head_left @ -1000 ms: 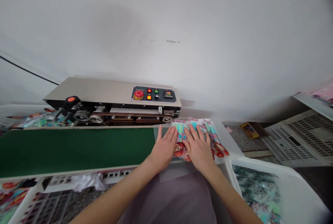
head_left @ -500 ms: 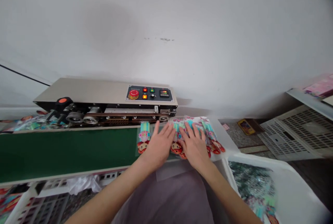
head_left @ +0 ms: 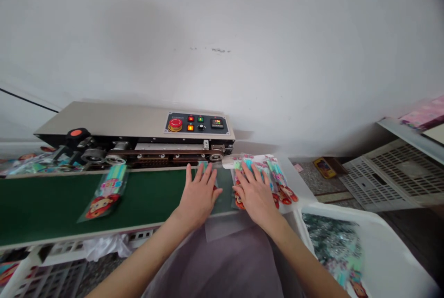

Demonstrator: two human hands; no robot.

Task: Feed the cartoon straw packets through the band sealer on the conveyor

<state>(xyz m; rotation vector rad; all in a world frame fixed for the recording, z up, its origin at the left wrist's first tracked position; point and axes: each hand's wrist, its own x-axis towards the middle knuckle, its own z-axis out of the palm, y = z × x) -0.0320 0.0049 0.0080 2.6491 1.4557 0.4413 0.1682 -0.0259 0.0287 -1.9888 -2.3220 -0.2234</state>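
My left hand (head_left: pixel 198 195) lies flat with fingers spread on a clear packet at the right end of the green conveyor belt (head_left: pixel 52 205); the packet is mostly hidden under the palm. My right hand (head_left: pixel 255 191) rests open, fingers apart, on a stack of colourful packets (head_left: pixel 279 182) with cartoon faces, on the white tray beside the belt. One sealed packet (head_left: pixel 104 192) lies further left on the belt, blurred by motion. Behind the belt stands the sealing machine (head_left: pixel 132 127) with its control panel (head_left: pixel 196 124).
A white bin (head_left: pixel 381 242) with more packets sits at the lower right. White slatted crates (head_left: pixel 388 175) stand at the right, and another crate (head_left: pixel 52 265) lies below the belt at the left. More packets pile up at the far left behind the belt.
A packet left my left hand and rode the belt to the left. My left hand slid another packet off the stack onto the belt. My right hand stayed on the stack.
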